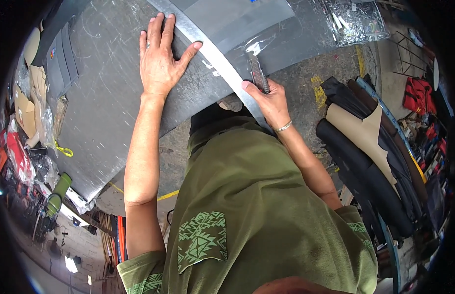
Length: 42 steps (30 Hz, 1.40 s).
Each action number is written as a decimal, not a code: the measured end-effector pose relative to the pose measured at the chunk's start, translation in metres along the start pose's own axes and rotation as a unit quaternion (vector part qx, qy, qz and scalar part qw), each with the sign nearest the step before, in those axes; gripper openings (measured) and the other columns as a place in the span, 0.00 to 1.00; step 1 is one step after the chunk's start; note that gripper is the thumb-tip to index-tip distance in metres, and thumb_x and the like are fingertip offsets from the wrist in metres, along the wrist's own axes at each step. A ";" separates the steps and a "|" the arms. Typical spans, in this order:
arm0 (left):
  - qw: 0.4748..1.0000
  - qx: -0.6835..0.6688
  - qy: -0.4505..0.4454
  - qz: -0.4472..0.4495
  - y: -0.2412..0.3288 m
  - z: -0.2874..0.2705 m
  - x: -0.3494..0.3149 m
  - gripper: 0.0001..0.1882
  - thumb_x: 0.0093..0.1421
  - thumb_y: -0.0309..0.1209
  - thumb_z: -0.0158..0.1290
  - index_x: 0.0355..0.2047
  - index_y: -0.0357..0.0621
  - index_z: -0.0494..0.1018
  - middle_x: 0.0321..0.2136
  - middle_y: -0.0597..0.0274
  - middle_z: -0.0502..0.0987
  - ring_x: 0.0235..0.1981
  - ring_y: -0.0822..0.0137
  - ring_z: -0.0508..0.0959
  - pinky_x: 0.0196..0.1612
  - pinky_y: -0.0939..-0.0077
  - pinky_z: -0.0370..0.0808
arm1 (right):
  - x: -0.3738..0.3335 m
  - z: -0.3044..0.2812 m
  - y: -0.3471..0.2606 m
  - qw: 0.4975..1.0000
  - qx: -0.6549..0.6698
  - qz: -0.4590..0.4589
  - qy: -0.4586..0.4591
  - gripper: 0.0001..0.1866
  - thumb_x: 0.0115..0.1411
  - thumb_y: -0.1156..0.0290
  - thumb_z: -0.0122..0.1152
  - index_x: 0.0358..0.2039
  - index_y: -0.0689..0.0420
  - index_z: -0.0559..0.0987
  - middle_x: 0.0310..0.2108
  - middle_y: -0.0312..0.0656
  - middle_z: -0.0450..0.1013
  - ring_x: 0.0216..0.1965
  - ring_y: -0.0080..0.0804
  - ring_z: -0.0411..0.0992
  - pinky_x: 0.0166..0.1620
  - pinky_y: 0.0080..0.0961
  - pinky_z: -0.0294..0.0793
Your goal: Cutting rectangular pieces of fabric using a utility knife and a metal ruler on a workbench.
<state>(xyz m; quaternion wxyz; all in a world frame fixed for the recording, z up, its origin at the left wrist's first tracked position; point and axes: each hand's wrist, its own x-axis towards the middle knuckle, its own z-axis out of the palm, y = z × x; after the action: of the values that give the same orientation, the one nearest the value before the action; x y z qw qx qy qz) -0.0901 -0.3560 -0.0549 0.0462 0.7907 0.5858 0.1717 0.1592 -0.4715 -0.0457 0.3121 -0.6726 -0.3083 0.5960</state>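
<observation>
A long metal straightedge (218, 62) runs slantwise across the grey, scratched work table (102, 93) and past its near edge toward my body. My left hand (161, 68) lies flat beside it, fingers spread, with the thumb tip and fingertips at its left edge. In my right hand (274, 104) is a utility knife (257, 73), pointing away from me. The right thumb rests by the straightedge near the table's front edge. To the right of the straightedge lies a dark grey sheet (237, 22). Whether the knife's blade is out, I cannot tell.
Rolls of black material (362, 161) and a tan sheet (359, 130) stand at the right. A clear plastic bag (357, 22) lies at the table's far right. Dark flat pieces (62, 59) and cardboard (25, 108) sit at the left. A red bag (418, 95) is farther right.
</observation>
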 end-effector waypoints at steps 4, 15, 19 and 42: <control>1.000 -0.003 0.002 0.000 0.000 0.000 0.001 0.46 0.55 0.64 0.56 0.64 0.46 0.65 0.65 0.50 0.63 0.68 0.53 0.61 0.69 0.46 0.53 | 0.001 0.001 0.003 1.000 -0.005 -0.014 0.008 0.14 0.56 0.63 0.74 0.26 0.58 0.80 0.22 0.23 0.66 0.26 0.13 0.59 0.29 0.16 0.59; 1.000 -0.022 -0.008 -0.013 0.003 -0.004 -0.001 0.46 0.54 0.62 0.60 0.63 0.42 0.65 0.65 0.47 0.63 0.69 0.52 0.59 0.71 0.48 0.51 | 0.001 0.000 0.003 1.000 0.004 -0.017 0.005 0.16 0.57 0.64 0.74 0.21 0.56 0.76 0.21 0.21 0.63 0.24 0.12 0.56 0.27 0.16 0.56; 1.000 -0.023 -0.007 -0.014 0.002 -0.004 -0.001 0.46 0.54 0.61 0.60 0.63 0.41 0.64 0.65 0.47 0.63 0.69 0.52 0.59 0.71 0.47 0.51 | 0.003 -0.002 0.005 1.000 -0.007 -0.020 -0.006 0.13 0.58 0.63 0.71 0.28 0.61 0.83 0.21 0.23 0.68 0.25 0.11 0.61 0.28 0.15 0.63; 1.000 -0.011 -0.014 -0.009 0.001 -0.003 0.000 0.47 0.54 0.63 0.58 0.64 0.41 0.66 0.65 0.49 0.64 0.69 0.53 0.59 0.71 0.48 0.52 | 0.003 -0.002 0.002 1.000 0.007 0.024 -0.001 0.12 0.56 0.65 0.75 0.27 0.58 0.81 0.23 0.23 0.68 0.25 0.12 0.59 0.29 0.15 0.60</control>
<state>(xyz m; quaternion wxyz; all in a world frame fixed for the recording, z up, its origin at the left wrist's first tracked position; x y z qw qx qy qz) -0.0902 -0.3571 -0.0516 0.0648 0.7870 0.5904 0.1670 0.1616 -0.4710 -0.0488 0.3016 -0.6769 -0.2881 0.6065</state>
